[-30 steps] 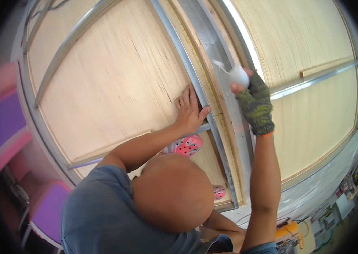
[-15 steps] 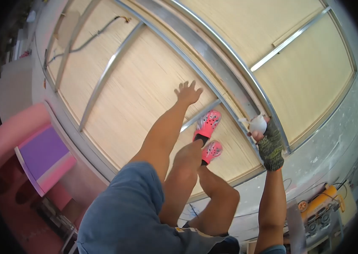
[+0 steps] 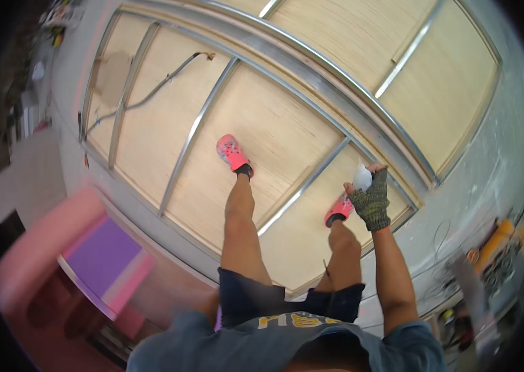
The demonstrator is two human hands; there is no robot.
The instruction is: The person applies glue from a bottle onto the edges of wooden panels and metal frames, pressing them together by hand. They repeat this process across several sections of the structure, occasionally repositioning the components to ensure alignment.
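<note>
My right hand [image 3: 370,197], in a dark green fingerless knit glove, is wrapped round a white squeeze bottle [image 3: 362,178] with a pointed tip. It is above the near right part of the plywood panel [image 3: 286,124], beside my right shoe [image 3: 340,209]. Metal strips [image 3: 200,118] cross this panel and border it. My left hand is out of view; only a bit of that arm shows by my body. Both feet stand on the plywood in pink clogs, the left shoe [image 3: 232,152] in a wide bay between two strips.
A grey cable [image 3: 150,96] runs across the left bays from a hole in the plywood. Beyond a long metal rail [image 3: 336,71] lies a second framed section [image 3: 441,105]. A pink and purple piece of furniture [image 3: 104,260] stands at left. Tools and a yellow-orange thing [image 3: 494,245] lie at right.
My left hand, spread over the panel before, has left view. My left foot has stepped left into another bay. My right hand has moved slightly left, still holding the white bottle.
</note>
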